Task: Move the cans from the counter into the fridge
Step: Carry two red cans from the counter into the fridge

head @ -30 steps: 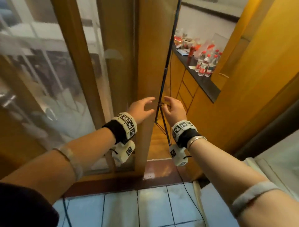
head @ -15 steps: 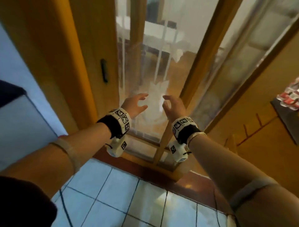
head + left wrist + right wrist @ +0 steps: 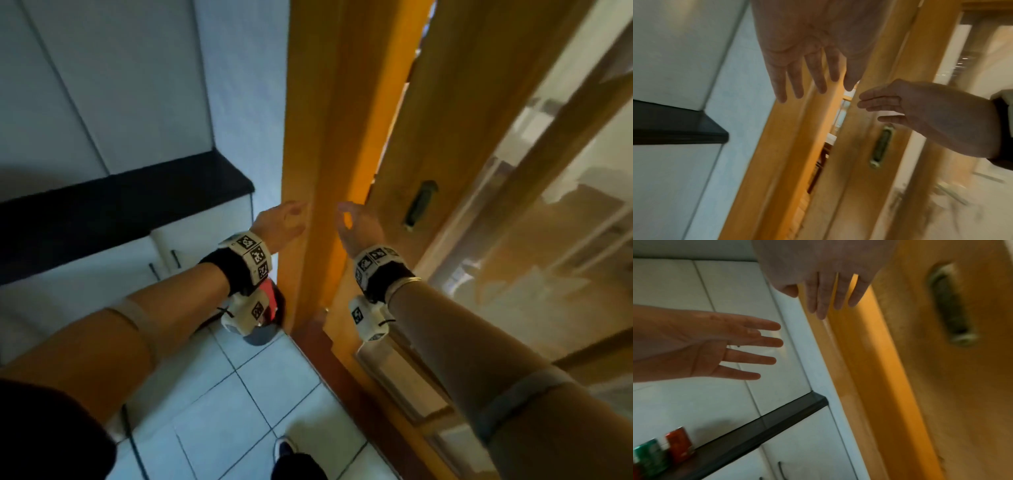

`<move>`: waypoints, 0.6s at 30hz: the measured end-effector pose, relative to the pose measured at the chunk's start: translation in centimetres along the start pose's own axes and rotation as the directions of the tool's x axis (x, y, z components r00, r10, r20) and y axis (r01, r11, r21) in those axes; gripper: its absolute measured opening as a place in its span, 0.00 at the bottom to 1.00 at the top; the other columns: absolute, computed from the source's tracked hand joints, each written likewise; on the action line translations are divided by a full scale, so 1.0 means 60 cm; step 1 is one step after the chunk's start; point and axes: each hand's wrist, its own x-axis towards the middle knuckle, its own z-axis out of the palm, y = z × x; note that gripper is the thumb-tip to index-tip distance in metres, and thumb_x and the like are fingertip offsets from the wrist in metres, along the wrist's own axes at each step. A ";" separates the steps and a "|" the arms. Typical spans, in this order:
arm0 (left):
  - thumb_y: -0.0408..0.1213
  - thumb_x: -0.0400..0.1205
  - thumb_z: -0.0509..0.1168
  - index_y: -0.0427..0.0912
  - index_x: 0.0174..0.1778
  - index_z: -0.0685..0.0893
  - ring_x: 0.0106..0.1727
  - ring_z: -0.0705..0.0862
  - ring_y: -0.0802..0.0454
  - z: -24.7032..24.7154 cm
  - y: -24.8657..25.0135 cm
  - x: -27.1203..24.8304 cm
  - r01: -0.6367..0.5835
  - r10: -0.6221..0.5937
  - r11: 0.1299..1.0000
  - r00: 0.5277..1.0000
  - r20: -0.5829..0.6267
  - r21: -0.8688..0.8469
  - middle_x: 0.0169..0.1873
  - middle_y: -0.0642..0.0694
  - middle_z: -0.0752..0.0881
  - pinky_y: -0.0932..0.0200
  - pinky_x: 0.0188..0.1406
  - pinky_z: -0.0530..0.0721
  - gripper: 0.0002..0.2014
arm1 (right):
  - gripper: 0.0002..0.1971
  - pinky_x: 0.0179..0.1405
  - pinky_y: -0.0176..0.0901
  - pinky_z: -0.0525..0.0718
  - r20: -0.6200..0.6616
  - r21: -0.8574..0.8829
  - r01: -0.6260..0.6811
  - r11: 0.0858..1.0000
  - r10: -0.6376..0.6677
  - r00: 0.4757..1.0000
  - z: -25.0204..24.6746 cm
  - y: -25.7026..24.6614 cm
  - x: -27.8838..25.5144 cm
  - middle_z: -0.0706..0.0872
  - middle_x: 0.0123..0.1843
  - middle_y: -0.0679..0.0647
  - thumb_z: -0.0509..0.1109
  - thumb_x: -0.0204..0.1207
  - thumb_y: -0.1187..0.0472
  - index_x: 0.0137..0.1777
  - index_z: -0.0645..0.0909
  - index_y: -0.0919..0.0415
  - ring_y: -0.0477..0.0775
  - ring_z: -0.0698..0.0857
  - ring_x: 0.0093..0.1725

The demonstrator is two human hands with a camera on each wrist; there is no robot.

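Neither grip is grasping anything: the left hand [image 3: 279,224] is hanging in the air with fingers [image 3: 756,344] spread and nearly straight, and the right hand [image 3: 358,228] is hanging just beside it with fingers [image 3: 877,101] relaxed and slightly bent, palms facing one another. Both hands are being held out in front of a wooden door frame [image 3: 318,137], with no contact to it showing in any view. To the right of the frame a wooden sliding door [image 3: 442,144] is standing slightly apart from it, leaving a narrow gap; a recessed metal pull [image 3: 419,204] is sitting in the door's edge, just beyond the right hand. To the left, the dark table [image 3: 120,209] is running along a white tiled wall [image 3: 120,85], with white cabinets [image 3: 102,274] underneath. In the right wrist view, the cans are standing on that table, well away from both hands: a red can [image 3: 679,445] upright beside a green can [image 3: 649,457], the pair blurred. The fridge is not showing in any view. A pale tiled floor [image 3: 239,404] is lying below, with one shoe [image 3: 284,448] partly showing.
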 end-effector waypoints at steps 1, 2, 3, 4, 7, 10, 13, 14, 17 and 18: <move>0.41 0.80 0.65 0.51 0.74 0.71 0.70 0.76 0.47 -0.021 -0.018 0.007 0.022 -0.022 1.000 0.999 -0.035 0.009 0.68 0.49 0.79 0.63 0.64 0.71 0.24 | 0.18 0.67 0.53 0.76 0.030 -0.008 0.042 0.999 -0.041 0.999 0.017 -0.021 0.025 0.79 0.68 0.59 0.57 0.83 0.56 0.70 0.75 0.59 0.60 0.77 0.68; 0.40 0.80 0.65 0.51 0.74 0.71 0.70 0.76 0.47 -0.041 -0.035 0.015 0.050 -0.049 0.999 0.996 -0.069 0.018 0.68 0.49 0.80 0.61 0.66 0.71 0.24 | 0.17 0.67 0.53 0.75 0.058 -0.002 0.080 0.997 -0.080 0.995 0.036 -0.040 0.050 0.80 0.67 0.60 0.57 0.83 0.57 0.69 0.75 0.60 0.61 0.77 0.67; 0.40 0.80 0.66 0.51 0.74 0.71 0.70 0.76 0.47 -0.062 -0.052 0.020 0.078 -0.074 0.997 0.992 -0.103 0.029 0.68 0.48 0.80 0.59 0.67 0.72 0.24 | 0.17 0.67 0.52 0.75 0.080 0.017 0.111 0.994 -0.112 0.991 0.054 -0.061 0.074 0.80 0.67 0.60 0.57 0.83 0.56 0.69 0.75 0.60 0.61 0.77 0.67; 0.40 0.80 0.66 0.50 0.74 0.71 0.70 0.76 0.47 -0.081 -0.067 0.025 0.107 -0.101 0.994 0.986 -0.134 0.038 0.68 0.48 0.79 0.59 0.67 0.72 0.25 | 0.17 0.68 0.51 0.75 0.088 0.040 0.138 0.990 -0.141 0.986 0.072 -0.080 0.097 0.81 0.67 0.59 0.58 0.82 0.56 0.68 0.75 0.58 0.61 0.77 0.67; 0.38 0.80 0.65 0.48 0.74 0.71 0.70 0.77 0.48 -0.143 -0.110 0.034 0.193 -0.181 0.981 0.956 -0.230 0.031 0.69 0.46 0.79 0.62 0.65 0.70 0.25 | 0.16 0.66 0.45 0.76 0.092 0.058 0.228 0.972 -0.233 0.968 0.121 -0.144 0.161 0.82 0.65 0.54 0.60 0.81 0.54 0.67 0.77 0.53 0.56 0.79 0.66; 0.36 0.80 0.66 0.48 0.74 0.71 0.71 0.76 0.48 -0.199 -0.155 0.027 0.274 -0.260 0.962 0.913 -0.315 -0.001 0.69 0.46 0.79 0.63 0.66 0.69 0.25 | 0.15 0.65 0.43 0.78 0.146 0.157 0.317 0.935 -0.339 0.929 0.173 -0.210 0.208 0.83 0.64 0.55 0.61 0.80 0.55 0.66 0.78 0.54 0.55 0.79 0.66; 0.36 0.80 0.66 0.49 0.74 0.70 0.71 0.76 0.47 -0.253 -0.201 0.002 0.353 -0.340 0.935 0.860 -0.381 -0.037 0.69 0.46 0.79 0.57 0.70 0.71 0.25 | 0.15 0.63 0.44 0.77 0.173 0.215 0.410 0.886 -0.448 0.877 0.230 -0.274 0.234 0.84 0.60 0.55 0.62 0.79 0.57 0.64 0.79 0.57 0.55 0.78 0.65; 0.36 0.80 0.66 0.49 0.74 0.70 0.71 0.76 0.47 -0.270 -0.217 -0.009 0.371 -0.358 0.927 0.842 -0.403 -0.049 0.69 0.46 0.79 0.56 0.70 0.71 0.25 | 0.15 0.62 0.42 0.76 0.187 0.230 0.432 0.872 -0.475 0.860 0.250 -0.296 0.239 0.85 0.60 0.56 0.62 0.79 0.57 0.64 0.80 0.57 0.55 0.78 0.65; 0.37 0.80 0.65 0.49 0.75 0.70 0.70 0.76 0.47 -0.321 -0.270 -0.053 0.436 -0.411 0.898 0.783 -0.466 -0.059 0.68 0.46 0.79 0.56 0.69 0.72 0.25 | 0.15 0.61 0.44 0.77 0.226 0.273 0.497 0.824 -0.557 0.799 0.309 -0.368 0.241 0.85 0.58 0.56 0.63 0.79 0.57 0.63 0.80 0.58 0.55 0.79 0.63; 0.37 0.80 0.66 0.48 0.74 0.70 0.70 0.77 0.46 -0.337 -0.290 -0.070 0.456 -0.427 0.888 0.761 -0.489 -0.065 0.68 0.46 0.80 0.55 0.68 0.73 0.25 | 0.15 0.61 0.44 0.77 0.232 0.286 0.518 0.806 -0.583 0.779 0.330 -0.393 0.238 0.86 0.57 0.56 0.63 0.79 0.58 0.63 0.80 0.58 0.55 0.79 0.63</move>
